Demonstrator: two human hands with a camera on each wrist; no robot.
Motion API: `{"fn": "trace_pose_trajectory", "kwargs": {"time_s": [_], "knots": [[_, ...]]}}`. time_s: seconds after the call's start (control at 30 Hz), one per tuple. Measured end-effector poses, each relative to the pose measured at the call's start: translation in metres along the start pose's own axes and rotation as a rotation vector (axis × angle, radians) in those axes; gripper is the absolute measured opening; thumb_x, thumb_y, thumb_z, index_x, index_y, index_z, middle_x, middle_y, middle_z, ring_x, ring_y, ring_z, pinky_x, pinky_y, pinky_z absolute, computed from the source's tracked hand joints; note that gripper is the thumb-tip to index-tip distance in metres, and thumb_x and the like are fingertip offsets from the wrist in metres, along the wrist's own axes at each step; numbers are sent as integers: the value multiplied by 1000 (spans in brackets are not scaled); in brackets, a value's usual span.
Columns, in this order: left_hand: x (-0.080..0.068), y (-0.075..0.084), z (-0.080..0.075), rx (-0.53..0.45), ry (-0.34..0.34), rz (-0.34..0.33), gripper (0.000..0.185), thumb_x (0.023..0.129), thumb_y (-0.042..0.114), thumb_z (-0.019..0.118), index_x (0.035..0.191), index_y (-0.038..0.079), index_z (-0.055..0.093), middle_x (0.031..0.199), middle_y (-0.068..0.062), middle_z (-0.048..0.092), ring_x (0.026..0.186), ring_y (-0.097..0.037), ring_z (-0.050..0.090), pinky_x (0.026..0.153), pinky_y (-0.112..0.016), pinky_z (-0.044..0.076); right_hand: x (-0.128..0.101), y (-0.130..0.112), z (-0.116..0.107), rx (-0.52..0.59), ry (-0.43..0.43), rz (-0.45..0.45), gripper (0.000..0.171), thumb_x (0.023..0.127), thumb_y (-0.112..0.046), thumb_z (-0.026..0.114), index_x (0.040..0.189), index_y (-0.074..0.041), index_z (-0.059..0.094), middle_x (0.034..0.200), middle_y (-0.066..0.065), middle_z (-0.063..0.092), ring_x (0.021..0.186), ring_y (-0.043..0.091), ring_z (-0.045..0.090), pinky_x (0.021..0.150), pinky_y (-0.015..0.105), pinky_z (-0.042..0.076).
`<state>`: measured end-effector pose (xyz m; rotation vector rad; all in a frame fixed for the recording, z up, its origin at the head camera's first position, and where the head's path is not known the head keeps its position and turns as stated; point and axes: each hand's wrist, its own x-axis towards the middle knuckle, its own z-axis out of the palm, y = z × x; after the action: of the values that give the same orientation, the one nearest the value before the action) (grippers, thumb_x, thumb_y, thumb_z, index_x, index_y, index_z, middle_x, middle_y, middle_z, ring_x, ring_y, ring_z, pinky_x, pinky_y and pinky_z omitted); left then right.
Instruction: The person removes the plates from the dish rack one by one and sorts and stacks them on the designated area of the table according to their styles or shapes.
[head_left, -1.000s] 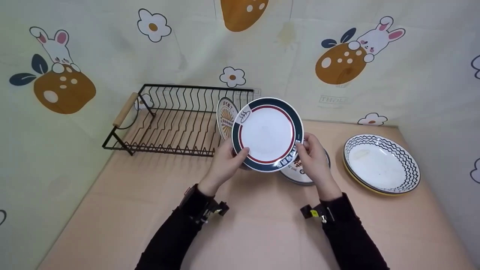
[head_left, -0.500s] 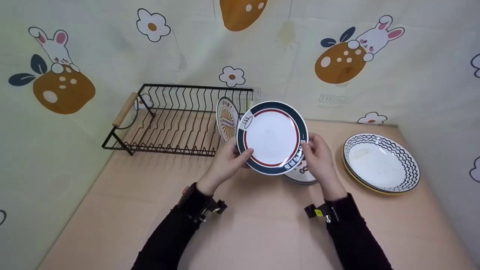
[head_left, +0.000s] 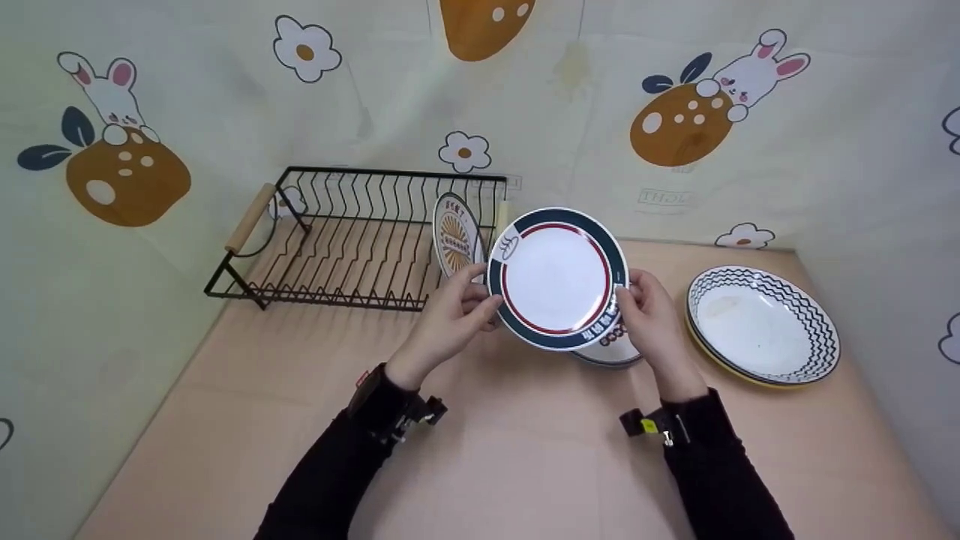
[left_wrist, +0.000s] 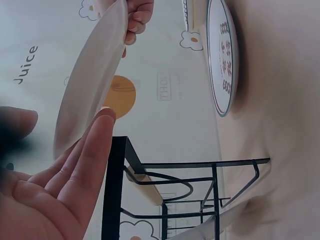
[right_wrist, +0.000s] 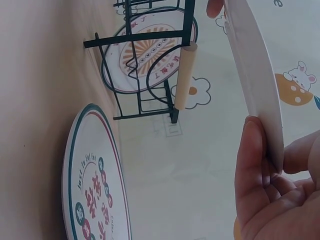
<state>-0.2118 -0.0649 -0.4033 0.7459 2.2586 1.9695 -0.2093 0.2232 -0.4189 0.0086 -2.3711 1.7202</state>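
A white plate [head_left: 556, 277] with a dark green rim band and a red ring is held up above the table, its face toward the head camera. My right hand [head_left: 651, 319] pinches its right edge, thumb on the face and fingers behind, as the right wrist view shows. My left hand [head_left: 446, 319] is at its left edge; in the left wrist view its fingers [left_wrist: 90, 165] lie fairly straight against the plate's underside, with the thumb [left_wrist: 20, 122] off the plate. Beneath, partly hidden, lies another printed plate [head_left: 611, 352]. A plate with a sunburst print [head_left: 456, 236] stands in the black wire dish rack [head_left: 352, 300].
The rack, with wooden handles [head_left: 251, 217], stands at the back left of the table [head_left: 510, 465]. At the right lie stacked bowls, the top one a white bowl [head_left: 757, 330] with black wavy lines. A patterned cloth [head_left: 570, 112] hangs behind and at the sides.
The held plate has moved right and slightly down, away from the rack, with my right hand. My left thumb has come off the plate's face, and the left fingers have loosened at its edge.
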Motion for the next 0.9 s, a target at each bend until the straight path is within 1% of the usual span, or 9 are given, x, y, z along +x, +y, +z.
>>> {"fn": "trace_pose_trajectory", "kwargs": {"time_s": [0.13, 0.23, 0.3, 0.4, 0.5, 0.57, 0.73, 0.8, 0.9], "knots": [[0, 1, -3, 32, 1, 8, 54, 97, 5, 61, 144, -7, 36, 108, -23, 66, 88, -33, 69, 74, -35, 61, 1, 2, -5, 35, 2, -8, 28, 100, -1, 46, 123, 13, 52, 84, 14, 66, 62, 7, 59, 55, 21, 51], [-1, 3, -5, 55, 6, 14, 55, 97, 5, 61, 145, -7, 35, 113, -25, 65, 89, -35, 69, 75, -35, 61, 2, 4, -8, 64, 2, -20, 27, 100, 1, 45, 123, 15, 51, 87, 18, 66, 63, 8, 62, 57, 22, 53], [-1, 4, -7, 80, 9, 17, 56, 97, 6, 61, 145, -7, 35, 116, -25, 64, 92, -36, 69, 75, -36, 60, 1, 5, -11, 62, -4, -25, 28, 100, 1, 44, 124, 16, 49, 89, 21, 66, 64, 8, 63, 58, 22, 55], [-1, 5, -10, 117, 18, 11, 56, 97, 8, 61, 145, -6, 36, 117, -23, 65, 93, -35, 69, 76, -38, 60, 2, 7, -15, 38, -2, -15, 30, 101, 0, 44, 126, 16, 48, 94, 24, 67, 66, 7, 64, 61, 21, 55], [-1, 7, -13, 133, 30, -1, 57, 97, 9, 62, 145, -5, 36, 117, -20, 66, 92, -31, 69, 76, -41, 60, 2, 10, -20, 11, -1, 6, 32, 101, -1, 44, 128, 16, 47, 97, 25, 66, 68, 6, 63, 64, 20, 56], [-1, 8, -14, 143, 40, 6, 57, 97, 8, 62, 145, -6, 35, 116, -21, 66, 92, -30, 70, 75, -41, 60, 2, 11, -23, -3, -1, 13, 32, 101, -1, 44, 128, 16, 47, 100, 26, 66, 70, 6, 63, 64, 20, 55], [-2, 11, -17, 163, 60, 21, 59, 96, 7, 62, 146, -8, 34, 117, -23, 65, 94, -31, 69, 75, -38, 61, 1, 14, -30, -45, 17, 15, 33, 100, -1, 44, 128, 17, 46, 105, 31, 65, 73, 3, 62, 65, 18, 55], [-2, 11, -19, 162, 68, 22, 60, 96, 6, 63, 146, -8, 34, 117, -23, 65, 93, -31, 69, 74, -35, 61, 1, 15, -33, -71, 22, 23, 34, 100, -2, 44, 129, 16, 46, 108, 32, 64, 75, 2, 61, 66, 17, 54], [-2, 12, -22, 186, 81, 27, 59, 96, 8, 63, 145, -8, 35, 116, -21, 66, 90, -29, 69, 73, -30, 60, 0, 17, -37, -99, 28, 36, 35, 100, -3, 45, 130, 15, 46, 110, 31, 64, 78, 2, 59, 67, 16, 52]]}}
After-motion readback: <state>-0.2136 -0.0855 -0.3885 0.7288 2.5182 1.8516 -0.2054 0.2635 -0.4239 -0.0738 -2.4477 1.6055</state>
